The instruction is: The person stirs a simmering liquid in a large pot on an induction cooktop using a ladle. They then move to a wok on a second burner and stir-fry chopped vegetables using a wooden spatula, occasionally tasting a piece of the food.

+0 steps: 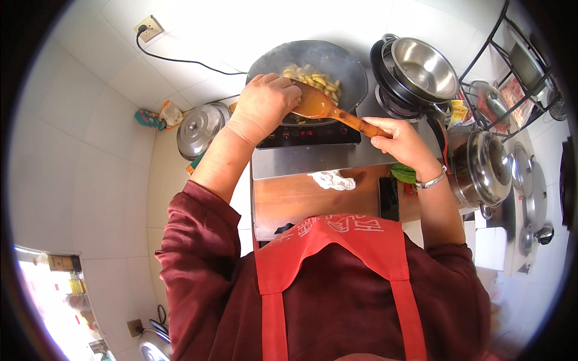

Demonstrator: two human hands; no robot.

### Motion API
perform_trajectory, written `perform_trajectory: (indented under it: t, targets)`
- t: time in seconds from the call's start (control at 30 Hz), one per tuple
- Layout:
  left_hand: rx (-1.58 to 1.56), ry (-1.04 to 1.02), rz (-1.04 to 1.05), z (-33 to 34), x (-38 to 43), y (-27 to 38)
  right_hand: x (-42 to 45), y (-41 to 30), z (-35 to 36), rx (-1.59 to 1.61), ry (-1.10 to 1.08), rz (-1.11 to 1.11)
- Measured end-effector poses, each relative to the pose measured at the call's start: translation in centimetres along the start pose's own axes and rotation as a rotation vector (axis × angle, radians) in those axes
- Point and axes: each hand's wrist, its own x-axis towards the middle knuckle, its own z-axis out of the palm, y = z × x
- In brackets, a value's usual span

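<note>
My right hand (399,140) grips the handle of a wooden spatula (316,101), which slants up to the left over the near rim of a dark wok (266,58). At the spatula's broad end is my left hand (271,101), its fingers curled down against or just over the blade. The fingertips are hidden, so whether they pinch anything cannot be seen. Yellowish cut food pieces (327,83) lie in the wok, and thin steam rises from it. Beneath the wok, a black induction cooker (311,135) shows a lit red display.
A lidded steel pot (198,128) stands at left. On the right are a steel basin (429,63) stacked on dark pans, a glass-lidded pot (485,167) and a black wire rack (508,67). A white cloth (333,179), a phone (388,198) and a green vegetable (403,172) lie nearer me.
</note>
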Motion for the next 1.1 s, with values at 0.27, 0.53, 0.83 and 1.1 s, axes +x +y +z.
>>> perform_trajectory:
  t: [0.27,0.53,0.83,1.1]
  targets:
    - [0.102,-0.214,0.036,1.3,0.9,-0.5,-0.4,1.0,0.3,-0.154,0.058,-0.102]
    - [-0.254,-0.266,-0.268,0.1,1.3,-1.1,-0.2,0.7,0.7,-0.076,0.045,-0.072]
    - [-1.754,-0.086,0.237,-13.7,0.1,7.1,-0.7,2.9,-0.7,0.05,0.19,0.036]
    - [-1.87,0.417,0.507,-14.0,-2.2,10.4,-0.9,2.8,0.0,0.051,0.271,0.029]
